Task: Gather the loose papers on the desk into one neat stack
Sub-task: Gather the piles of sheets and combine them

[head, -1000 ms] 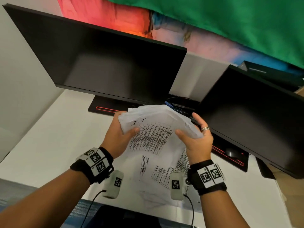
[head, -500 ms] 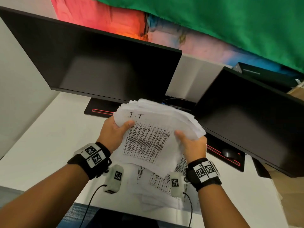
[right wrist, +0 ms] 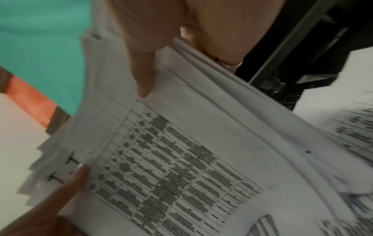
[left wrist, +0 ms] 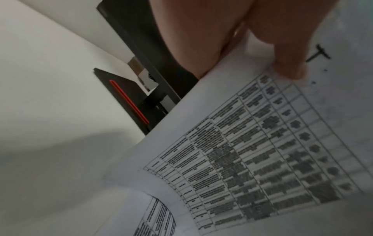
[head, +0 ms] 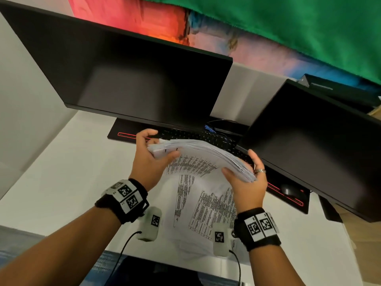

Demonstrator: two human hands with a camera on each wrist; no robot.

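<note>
Gripping the paper stack (head: 203,154) at both ends, the hands have tipped it flatter than before.

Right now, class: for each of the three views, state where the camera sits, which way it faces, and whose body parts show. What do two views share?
Head: worn high, facing down-forward; both forearms, left hand, right hand holding the paper stack.
Left wrist: under the stack, facing along the thumb.
Right wrist: looks along its thumb.
Shared: both wrist views show the printed table sheet.
</note>
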